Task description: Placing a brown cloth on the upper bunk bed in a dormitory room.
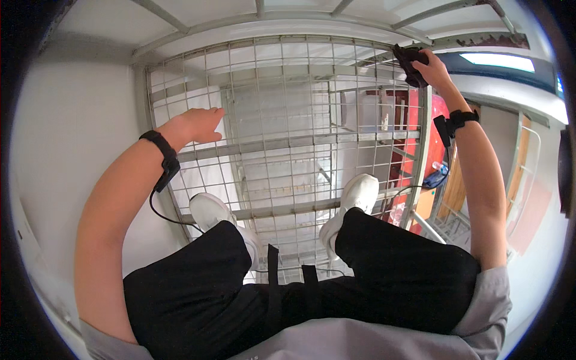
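My right hand [433,69] grips a dark crumpled cloth [410,65] against the metal frame at the far right corner of a wire mesh bed base [294,144]. Above the left part of the mesh is my left hand [202,125], holding nothing, with its thumb and fingers apart. Whether it touches the wires, I cannot tell. Each wrist wears a black strap with a small device and a cable. Both white shoes rest on the mesh between my bent knees.
A metal rail [270,17] with bars runs along the far side. White walls [76,135] stand at left and beyond. Down at right are a red panel [438,130], a blue item [434,179] and a white tubular frame [535,171]. Cables trail near both shoes.
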